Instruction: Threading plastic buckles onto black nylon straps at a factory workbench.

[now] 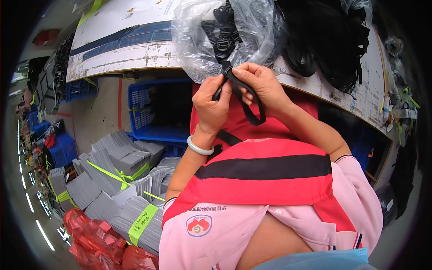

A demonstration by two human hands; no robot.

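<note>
Both my hands meet at the front edge of the table, closed on a black webbing strap (255, 118). My left hand (211, 102) pinches it from the left side. From the right, my right hand (263, 85) grips it between thumb and fingers, and a loop of the strap hangs below. A small dark piece, perhaps a buckle, sits on the strap between my fingertips and is partly hidden. Just beyond my hands lies a clear plastic bag (191, 42), open, with several black plastic buckles (223, 36) in it.
A pile of black straps (326, 40) lies on the right of the worn white table (153, 56) and hangs over its edge. Under the table stands a blue plastic crate (157, 132). Stacked grey sheets (105, 166) with green ties and red plastic bags (96, 236) are at my left.
</note>
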